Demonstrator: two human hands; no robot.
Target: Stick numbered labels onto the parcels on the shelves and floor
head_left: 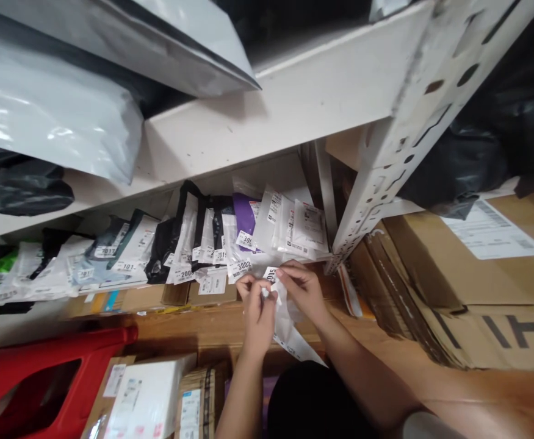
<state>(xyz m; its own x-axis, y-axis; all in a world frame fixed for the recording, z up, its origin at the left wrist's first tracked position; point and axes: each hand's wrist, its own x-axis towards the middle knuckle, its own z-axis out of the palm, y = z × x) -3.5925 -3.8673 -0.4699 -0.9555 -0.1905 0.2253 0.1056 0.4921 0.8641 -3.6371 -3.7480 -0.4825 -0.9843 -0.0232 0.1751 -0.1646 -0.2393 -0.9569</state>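
Observation:
In front of the lower shelf, both hands are close together at a white number label (271,275), on which "005" can be read. My right hand (301,288) pinches the label's edge between thumb and fingers. My left hand (258,305) is closed on a label strip (294,342), whose pale, translucent length hangs below between my forearms. Just beyond my fingers stands a row of plastic-wrapped parcels (310,228), many with similar number labels. A purple parcel (245,219) and a label reading 3002 (242,268) are nearest to my left hand.
Overhead, a white shelf beam (267,128) carries large grey-white bags (51,103). A perforated metal post (386,164) rises on the right, beside cardboard boxes (490,268). Below left are a red plastic stool or chair (65,353) and a white box (145,390).

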